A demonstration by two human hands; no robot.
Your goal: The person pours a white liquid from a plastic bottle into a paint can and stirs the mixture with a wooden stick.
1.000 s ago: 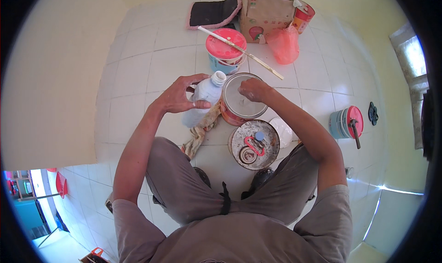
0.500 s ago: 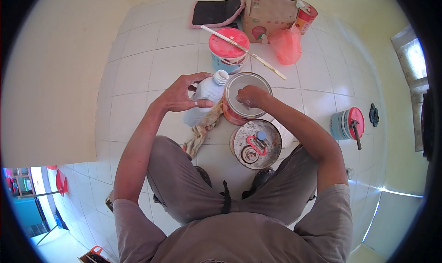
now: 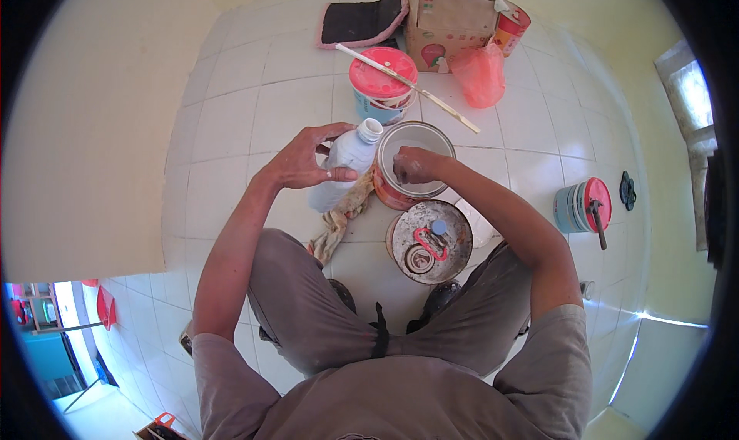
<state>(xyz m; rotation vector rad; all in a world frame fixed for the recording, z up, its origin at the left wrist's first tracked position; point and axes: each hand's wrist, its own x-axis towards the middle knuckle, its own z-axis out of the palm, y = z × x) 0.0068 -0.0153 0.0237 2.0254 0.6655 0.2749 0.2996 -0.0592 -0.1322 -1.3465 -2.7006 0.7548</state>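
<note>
A person crouches over a tiled floor (image 3: 254, 109), left hand (image 3: 304, 159) wrapped around a white plastic bottle (image 3: 342, 163) that leans toward an open tin (image 3: 412, 163). The right hand (image 3: 412, 165) rests closed at the tin's mouth; what it pinches cannot be told. A stained rag (image 3: 339, 224) lies under the bottle, a rusty can (image 3: 429, 241) sits just below the tin, and a red-lidded pail (image 3: 381, 82) with a stick (image 3: 408, 86) across it stands beyond.
</note>
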